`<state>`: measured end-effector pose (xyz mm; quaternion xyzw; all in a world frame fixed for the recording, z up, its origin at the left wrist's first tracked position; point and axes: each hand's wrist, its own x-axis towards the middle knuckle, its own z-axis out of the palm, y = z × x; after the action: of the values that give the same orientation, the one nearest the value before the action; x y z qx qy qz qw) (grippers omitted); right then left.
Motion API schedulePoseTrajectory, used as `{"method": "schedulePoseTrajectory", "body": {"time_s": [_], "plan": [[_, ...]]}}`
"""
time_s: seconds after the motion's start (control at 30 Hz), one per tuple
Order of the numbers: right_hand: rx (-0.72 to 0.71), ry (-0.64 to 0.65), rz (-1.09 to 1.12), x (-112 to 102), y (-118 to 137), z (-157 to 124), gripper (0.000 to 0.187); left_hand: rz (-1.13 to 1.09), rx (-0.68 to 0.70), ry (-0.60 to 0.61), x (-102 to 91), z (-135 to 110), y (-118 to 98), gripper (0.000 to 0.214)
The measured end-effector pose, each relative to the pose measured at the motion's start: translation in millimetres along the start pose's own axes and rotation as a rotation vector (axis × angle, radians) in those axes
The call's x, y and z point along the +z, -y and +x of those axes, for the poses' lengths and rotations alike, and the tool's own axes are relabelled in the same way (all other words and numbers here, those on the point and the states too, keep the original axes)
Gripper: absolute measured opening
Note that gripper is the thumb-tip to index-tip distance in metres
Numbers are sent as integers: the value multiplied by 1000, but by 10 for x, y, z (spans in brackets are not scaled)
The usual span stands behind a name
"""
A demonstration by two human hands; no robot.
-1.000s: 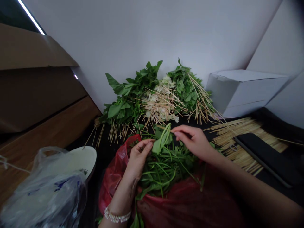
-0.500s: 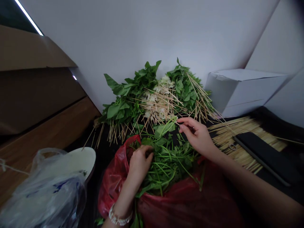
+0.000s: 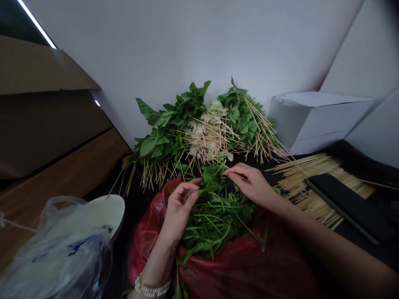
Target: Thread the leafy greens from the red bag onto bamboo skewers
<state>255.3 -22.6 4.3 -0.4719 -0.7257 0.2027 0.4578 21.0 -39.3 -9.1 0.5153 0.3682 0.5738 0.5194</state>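
Loose leafy greens (image 3: 215, 220) with long stems fill an open red plastic bag (image 3: 246, 276) in front of me. Above them, my right hand (image 3: 249, 182) pinches a thin skewer, only a short piece of which shows, at a bunch of greens (image 3: 215, 176). My left hand (image 3: 182, 207) is on the left side of that bunch, thumb and fingers closing on a green stem. Its grip is partly hidden by the leaves. Behind both hands lie skewered leafy greens (image 3: 158, 141) and skewered pale vegetable pieces (image 3: 212, 137), their sticks pointing various ways.
On the right, many bare skewers (image 3: 324, 166) lie under a dark phone-like case (image 3: 343, 207), with a small metal ring (image 3: 304, 193) beside it. A white box (image 3: 321, 120) stands behind. To the left are a white bowl (image 3: 116, 207), a clear plastic bag (image 3: 62, 265) and a cardboard box (image 3: 46, 124).
My left hand has risen from the loose greens to the held bunch. My right hand has shifted slightly left and down, bringing the bunch and skewer closer to the left fingers.
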Motion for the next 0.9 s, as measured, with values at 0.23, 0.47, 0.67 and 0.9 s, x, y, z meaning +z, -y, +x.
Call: {"method": "schedulePoseTrajectory", "body": {"time_s": [0.23,0.47,0.67,0.9], "plan": [[7,178,50,116,129,-82,22,234,4,183,87,-94,-151,5],[-43,80,134,171,116,-86,7,108,-89,123,37,-67,-72,15],[-218,38,-20,209,124,-145,14,-99,-226,-11,16,23,65,40],[-370,177,-191,287,166,-232,23,-215,-301,56,38,-2,75,67]]}}
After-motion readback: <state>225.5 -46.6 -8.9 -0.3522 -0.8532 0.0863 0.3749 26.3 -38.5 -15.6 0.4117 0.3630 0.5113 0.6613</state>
